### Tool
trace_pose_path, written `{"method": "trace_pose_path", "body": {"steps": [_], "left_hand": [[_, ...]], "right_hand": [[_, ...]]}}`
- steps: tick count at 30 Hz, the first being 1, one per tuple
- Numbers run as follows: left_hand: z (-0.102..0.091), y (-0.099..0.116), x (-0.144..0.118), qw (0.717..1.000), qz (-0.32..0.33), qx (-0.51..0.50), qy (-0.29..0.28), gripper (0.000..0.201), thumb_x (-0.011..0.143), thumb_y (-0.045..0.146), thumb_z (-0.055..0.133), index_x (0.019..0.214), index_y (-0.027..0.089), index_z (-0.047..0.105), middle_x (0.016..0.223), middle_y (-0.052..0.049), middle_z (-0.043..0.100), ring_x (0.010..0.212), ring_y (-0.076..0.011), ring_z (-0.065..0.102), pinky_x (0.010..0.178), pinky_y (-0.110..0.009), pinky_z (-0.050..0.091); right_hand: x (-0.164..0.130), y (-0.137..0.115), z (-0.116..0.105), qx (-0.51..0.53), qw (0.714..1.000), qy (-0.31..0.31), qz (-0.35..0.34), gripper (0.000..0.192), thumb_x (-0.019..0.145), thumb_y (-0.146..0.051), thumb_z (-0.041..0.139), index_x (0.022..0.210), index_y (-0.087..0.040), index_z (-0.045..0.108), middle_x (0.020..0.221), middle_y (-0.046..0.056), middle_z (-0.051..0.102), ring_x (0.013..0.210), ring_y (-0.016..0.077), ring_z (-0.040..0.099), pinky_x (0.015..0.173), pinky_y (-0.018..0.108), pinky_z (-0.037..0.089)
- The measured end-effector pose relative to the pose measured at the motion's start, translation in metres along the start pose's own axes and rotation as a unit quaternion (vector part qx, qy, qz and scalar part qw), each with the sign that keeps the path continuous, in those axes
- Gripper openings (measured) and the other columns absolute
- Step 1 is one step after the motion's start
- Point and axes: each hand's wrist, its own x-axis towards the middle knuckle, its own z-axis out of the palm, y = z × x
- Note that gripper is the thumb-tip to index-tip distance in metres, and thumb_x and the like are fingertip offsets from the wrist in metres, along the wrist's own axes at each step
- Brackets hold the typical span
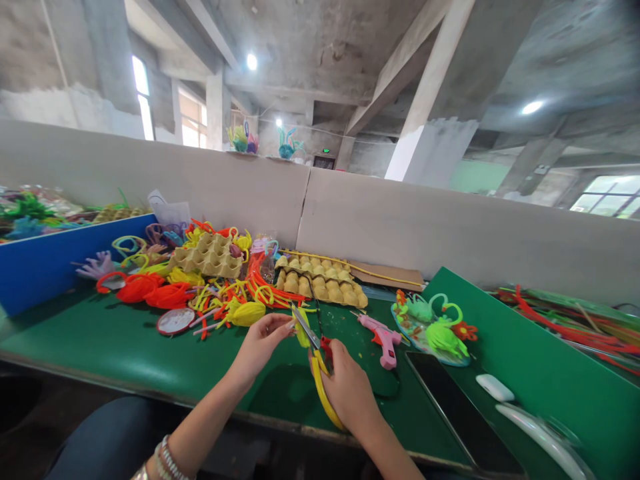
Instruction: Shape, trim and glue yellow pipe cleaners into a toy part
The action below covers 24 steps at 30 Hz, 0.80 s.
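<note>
My left hand (264,343) is closed in a pinch on a yellow fuzzy pipe-cleaner piece (301,335). My right hand (347,383) grips a pair of scissors (307,329) by its yellow and red handles. The metal blades point up and away, lying across the yellow piece close to my left fingertips. Whether the blades are cutting into it, I cannot tell. Just beyond my left hand lies a yellow pipe-cleaner bundle (246,313). To the right of the scissors a pink glue gun (384,339) rests on the green table (150,357).
Red pipe-cleaner shapes (143,288), a round white-topped lid (175,321) and egg-carton trays (320,280) lie further back. At right are green swan figures on a base (435,327), a phone (460,407) and a white case (495,387). Blue (75,260) and green (530,340) dividers flank the workspace.
</note>
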Motion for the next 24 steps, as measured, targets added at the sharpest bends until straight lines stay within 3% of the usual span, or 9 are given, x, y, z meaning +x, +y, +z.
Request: {"method": "trace_pose_path", "body": {"steps": [24], "left_hand": [[-0.0008,0.0037,0.0003,1.000,0.002,0.011,0.005,0.031,0.057,0.039,0.075,0.077,0.016,0.070,0.079,-0.004,0.072,0.077,-0.0196,0.064,0.079,-0.031,0.049]], "right_hand": [[0.0021,0.0018,-0.0017,0.003,1.000,-0.014,0.004,0.014,0.086,-0.034,0.047,0.085,-0.020,0.045,0.083,0.005,0.060,0.074,0.0210,0.062,0.057,0.025,0.033]]}}
